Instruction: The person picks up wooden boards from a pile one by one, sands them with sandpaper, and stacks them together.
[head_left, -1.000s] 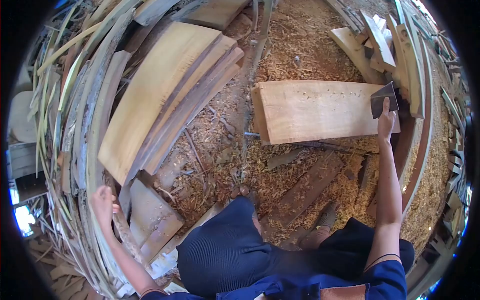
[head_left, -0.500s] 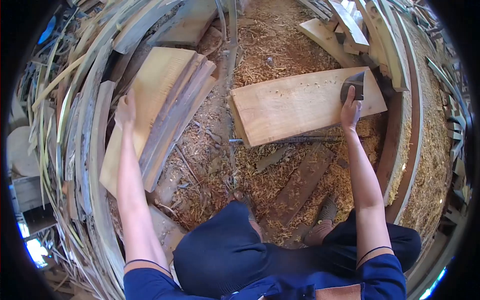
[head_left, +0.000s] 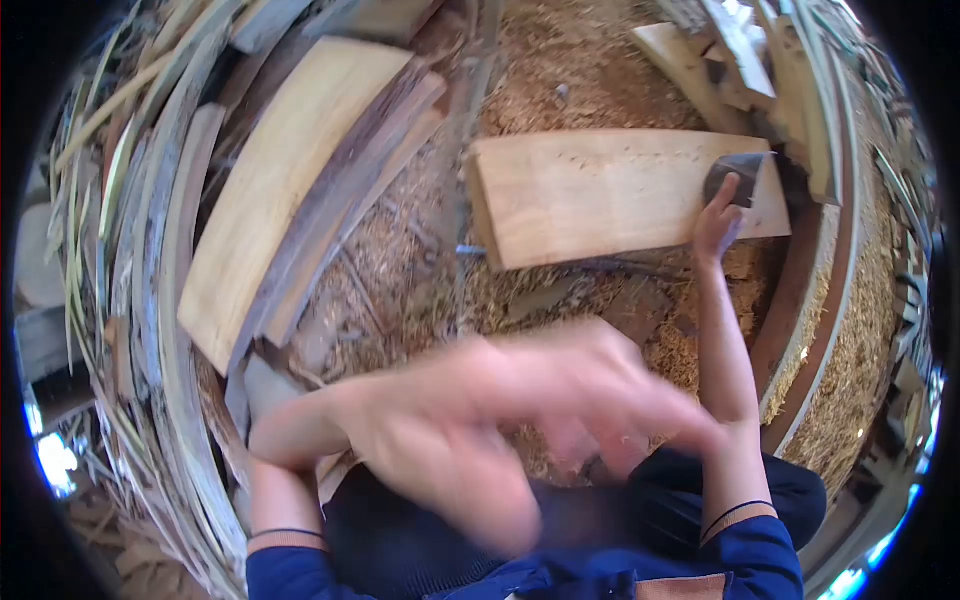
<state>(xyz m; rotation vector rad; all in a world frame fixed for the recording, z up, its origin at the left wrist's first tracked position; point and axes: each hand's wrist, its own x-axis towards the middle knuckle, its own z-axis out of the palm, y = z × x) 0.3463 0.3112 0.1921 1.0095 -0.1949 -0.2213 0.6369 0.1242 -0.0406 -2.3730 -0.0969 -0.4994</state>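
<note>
My left hand [head_left: 520, 390] is close to the camera, reaching across above my lap, smeared by motion. Its thumb and fingers are spread apart, and nothing shows in them. Farther out, my right hand [head_left: 718, 230] grips a dark flat plate [head_left: 743, 185] with a straight, pale upper edge. The plate rests on the right end of a thick, pale wooden board [head_left: 600, 200], which lies crosswise in front of me. One finger points up along the plate's face; the rest of the grip is partly hidden.
Another pale plank [head_left: 290, 190], with dark bark-edged slabs [head_left: 335, 220] beside it, lies slanted at left. Long strips [head_left: 165, 270] pile up along the far left. Offcuts [head_left: 745, 70] are stacked at upper right. Wood shavings [head_left: 560, 95] cover the ground; curved beams [head_left: 825, 300] run along the right.
My left hand has left the slanted plank at left and swung inward across my lap, toward the camera. My right hand still holds the dark plate on the board. The view has shifted slightly.
</note>
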